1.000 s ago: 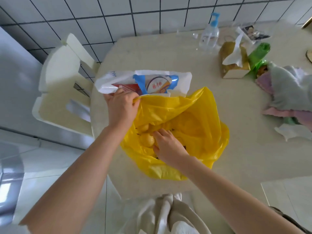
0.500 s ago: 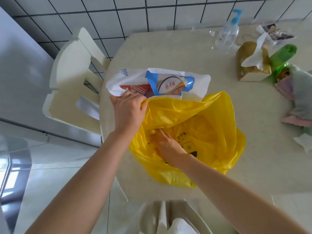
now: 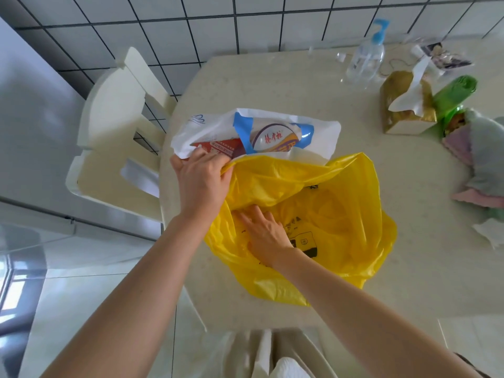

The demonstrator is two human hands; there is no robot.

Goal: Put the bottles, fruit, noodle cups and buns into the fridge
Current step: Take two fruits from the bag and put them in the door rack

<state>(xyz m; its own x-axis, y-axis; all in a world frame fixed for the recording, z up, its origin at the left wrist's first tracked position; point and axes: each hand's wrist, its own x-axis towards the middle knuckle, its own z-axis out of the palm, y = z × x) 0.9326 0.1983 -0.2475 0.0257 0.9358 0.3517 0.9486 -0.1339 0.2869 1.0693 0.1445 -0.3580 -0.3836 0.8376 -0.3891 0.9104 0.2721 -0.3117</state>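
My left hand point(image 3: 200, 184) grips the rim of the yellow bag point(image 3: 341, 214) at its top left corner, fingers curled tight over the plastic and lifting that edge up off the table point(image 3: 272, 77). My right hand point(image 3: 263, 233) is down inside the bag's mouth, palm down, fingers spread and reaching toward the left inner fold. I cannot tell whether it has hold of anything; the fingertips are sunk in the plastic and whatever lies under them is hidden. No fruit shows in the bag from here, only yellow folds and some black print on the inner wall.

Just behind the yellow bag, touching its raised rim, lies a white bag point(image 3: 321, 132) on its side. Through its open mouth I see 2 packs: a blue and white one point(image 3: 275, 137) with red characters, and a red one point(image 3: 218, 147) to its left, right by my left knuckles. What they hold I cannot make out.

Farther right on the table, well apart from the bags, stand a clear pump bottle point(image 3: 366, 61) with a blue top, a gold tissue box point(image 3: 403, 105) with a tissue sticking out, a green bag point(image 3: 455, 94), and a heap of cloth point(image 3: 482, 159) at the edge. A cream chair point(image 3: 109, 126) sits beside the table on the left.
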